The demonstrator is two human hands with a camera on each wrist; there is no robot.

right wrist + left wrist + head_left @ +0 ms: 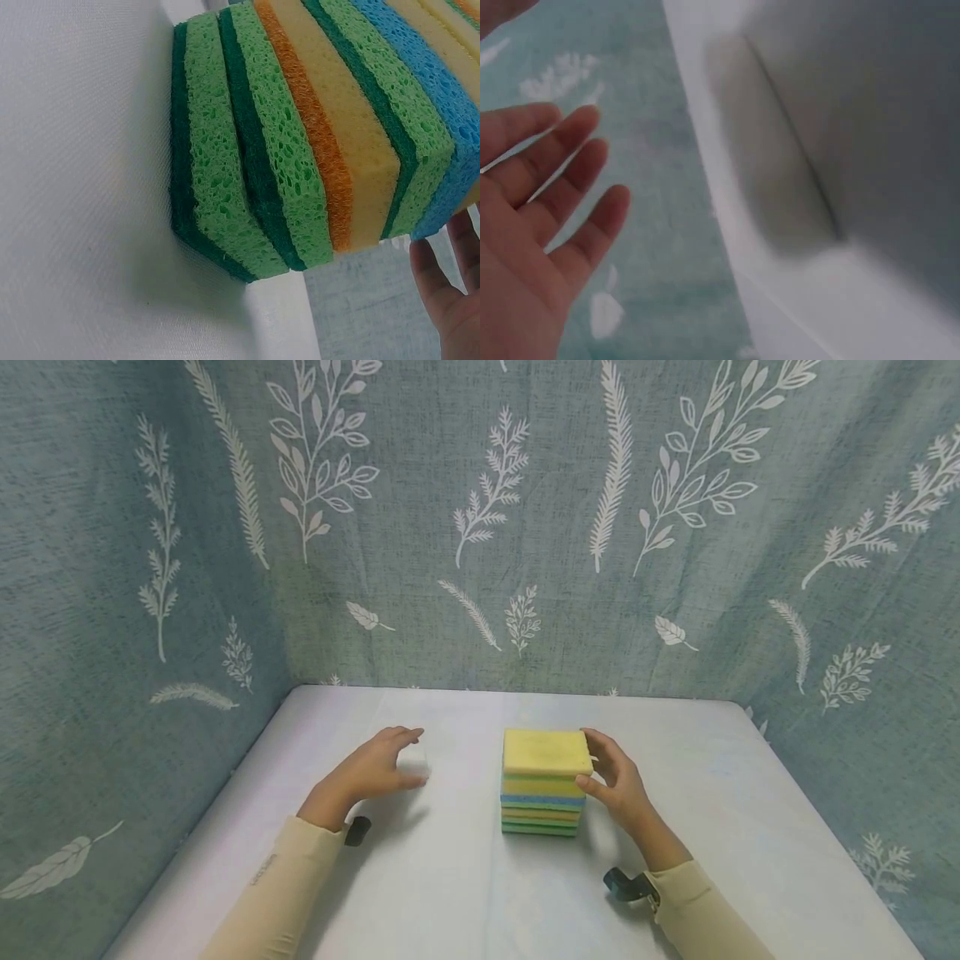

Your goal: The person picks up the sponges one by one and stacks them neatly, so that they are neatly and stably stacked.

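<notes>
Several sponges stand in a stack (542,793), a yellow sponge (547,750) on top and jutting slightly to the right. In the right wrist view, green sponges (277,150) with dark green scouring layers show low down, and a blue layer (439,82) higher up. My right hand (615,777) stands at the stack's right side, thumb at the front corner and fingers by the back corner of the top sponge, fingers loosely bent. My left hand (375,768) is spread, thumb and fingers apart, beside a small white block (412,762), blurred in the left wrist view.
A white-covered table (457,885) lies beneath the hands. Green-grey cloth (420,527) with white leaf prints hangs along its back and sides. Dark devices are strapped at the left wrist (358,831) and the right wrist (630,887).
</notes>
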